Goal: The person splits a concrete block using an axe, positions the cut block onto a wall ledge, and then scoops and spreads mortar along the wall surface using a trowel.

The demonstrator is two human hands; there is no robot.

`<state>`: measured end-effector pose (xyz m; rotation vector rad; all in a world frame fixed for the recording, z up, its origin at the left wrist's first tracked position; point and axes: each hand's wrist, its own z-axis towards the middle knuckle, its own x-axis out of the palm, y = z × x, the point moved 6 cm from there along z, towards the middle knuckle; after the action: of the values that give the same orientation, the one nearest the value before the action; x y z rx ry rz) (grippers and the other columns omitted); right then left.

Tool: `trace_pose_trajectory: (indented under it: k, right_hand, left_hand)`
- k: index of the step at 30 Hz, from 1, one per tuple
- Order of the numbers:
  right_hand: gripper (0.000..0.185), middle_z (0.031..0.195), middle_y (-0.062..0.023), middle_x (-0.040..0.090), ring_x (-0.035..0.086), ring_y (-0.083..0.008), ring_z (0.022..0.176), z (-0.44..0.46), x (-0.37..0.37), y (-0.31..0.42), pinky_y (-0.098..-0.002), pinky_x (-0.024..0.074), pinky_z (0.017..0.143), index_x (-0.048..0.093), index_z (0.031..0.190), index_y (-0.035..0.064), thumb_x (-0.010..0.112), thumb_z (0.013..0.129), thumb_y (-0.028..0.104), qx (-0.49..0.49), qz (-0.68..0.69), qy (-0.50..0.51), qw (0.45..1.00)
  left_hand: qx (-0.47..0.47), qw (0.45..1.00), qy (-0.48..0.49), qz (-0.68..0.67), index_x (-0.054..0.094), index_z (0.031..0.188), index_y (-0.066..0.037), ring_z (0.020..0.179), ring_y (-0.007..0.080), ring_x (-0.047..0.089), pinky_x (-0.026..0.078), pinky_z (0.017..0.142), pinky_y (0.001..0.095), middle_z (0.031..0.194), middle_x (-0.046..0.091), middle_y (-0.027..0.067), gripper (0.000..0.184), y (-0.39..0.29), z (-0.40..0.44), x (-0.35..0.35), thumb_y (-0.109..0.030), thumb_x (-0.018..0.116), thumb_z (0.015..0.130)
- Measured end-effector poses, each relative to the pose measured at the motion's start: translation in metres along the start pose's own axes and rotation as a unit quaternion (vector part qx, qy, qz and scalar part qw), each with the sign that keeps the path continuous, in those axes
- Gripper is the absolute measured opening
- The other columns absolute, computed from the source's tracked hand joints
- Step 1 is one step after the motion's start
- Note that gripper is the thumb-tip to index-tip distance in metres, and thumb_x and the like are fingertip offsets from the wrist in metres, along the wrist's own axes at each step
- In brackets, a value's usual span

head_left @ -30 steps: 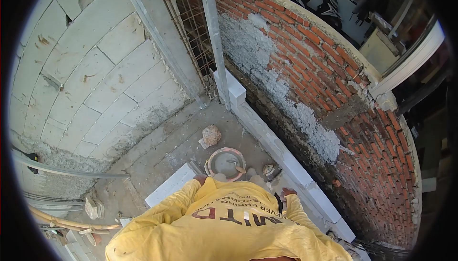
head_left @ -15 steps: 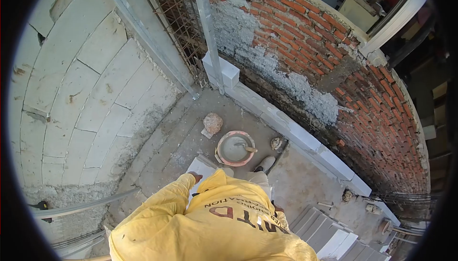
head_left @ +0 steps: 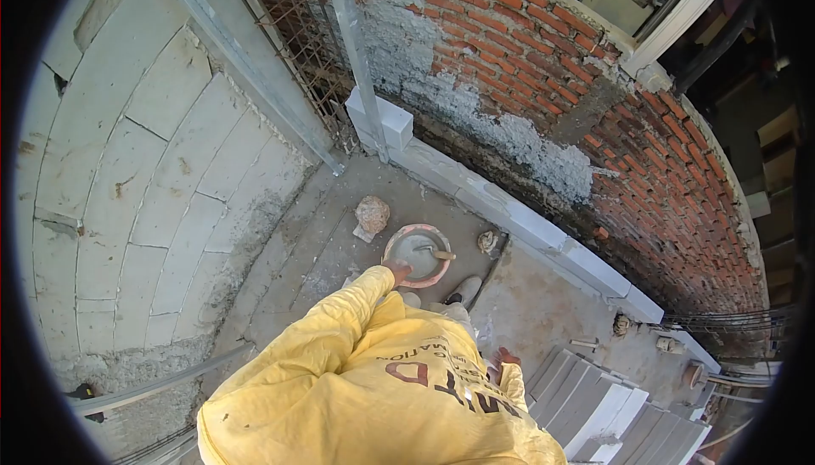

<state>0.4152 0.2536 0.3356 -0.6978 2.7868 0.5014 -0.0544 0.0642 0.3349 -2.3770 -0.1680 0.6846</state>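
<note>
My left hand (head_left: 397, 272) is at the near left rim of a round mortar basin (head_left: 446, 270), its fingers stretched toward the inside. Whether it touches the rim I cannot tell. Grey wet mortar (head_left: 414, 253) lies in the basin. A trowel with a wooden handle (head_left: 444, 254) rests in it, the handle pointing right. My right hand (head_left: 507, 360) is held low at my right side, fingers apart with nothing seen in them. Beside it lies a stack of long grey and white blocks (head_left: 564, 401).
A low row of white blocks (head_left: 526, 223) runs before a brick wall (head_left: 509, 40). A metal post (head_left: 355, 57) stands at its far end. A roundish lump (head_left: 372, 214) lies beyond the basin. A pale block wall (head_left: 144, 185) rises on the left.
My left hand has moved right and forward, from beside a white block to the basin's rim. My right hand has come out into view beside my body. The view has shifted slightly.
</note>
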Motion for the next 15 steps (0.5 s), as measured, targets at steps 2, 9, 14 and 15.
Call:
trace_pose_trajectory:
  k: [2, 9, 14, 15]
  right_hand:
    - [0.054, 0.121, -0.0141, 0.062, 0.065, -0.0313, 0.099, 0.022, 0.001, -0.001, -0.0553, 0.0535, 0.067, 0.050, 0.131, 0.0108, 0.071, 0.084, 0.027, -0.012, 0.027, -0.021, 0.999]
    - [0.045, 0.103, -0.0108, 0.068, 0.066, -0.0220, 0.076, -0.036, 0.030, -0.013, -0.0405, 0.0497, 0.053, 0.057, 0.121, 0.0084, 0.072, 0.084, 0.029, -0.008, -0.005, 0.006, 1.000]
    - [0.032, 0.091, -0.0067, 0.070, 0.063, -0.0201, 0.071, -0.034, 0.024, -0.047, -0.0392, 0.0515, 0.059, 0.067, 0.104, 0.0103, 0.073, 0.083, 0.033, 0.005, -0.149, -0.026, 0.989]
    - [0.033, 0.092, -0.0065, 0.070, 0.063, -0.0206, 0.072, -0.026, 0.022, -0.054, -0.0405, 0.0520, 0.060, 0.066, 0.106, 0.0104, 0.073, 0.083, 0.032, 0.003, -0.145, -0.021, 0.989]
  left_hand:
    - [0.055, 0.994, 0.059, 0.072, 0.069, 0.105, -0.008, 0.084, 0.0239, 0.063, 0.049, 0.078, 0.0372, 0.088, 0.069, 0.0094, 0.042, -0.005, -0.004, 0.007, -0.045, 0.056, 0.091]
    - [-0.016, 0.986, 0.149, 0.077, 0.068, 0.110, -0.009, 0.089, 0.0265, 0.065, 0.049, 0.082, 0.0379, 0.095, 0.070, 0.0118, 0.052, 0.109, 0.000, 0.022, -0.054, 0.054, 0.088]
    - [-0.216, 0.958, 0.101, 0.160, 0.058, 0.127, -0.003, 0.106, 0.0356, 0.063, 0.047, 0.093, 0.0440, 0.120, 0.062, 0.0221, 0.065, 0.151, -0.039, -0.014, -0.056, 0.048, 0.090]
    - [-0.249, 0.955, 0.111, 0.116, 0.054, 0.132, -0.001, 0.110, 0.0379, 0.062, 0.046, 0.096, 0.0455, 0.128, 0.058, 0.0246, 0.068, 0.117, -0.067, -0.034, -0.055, 0.047, 0.090]
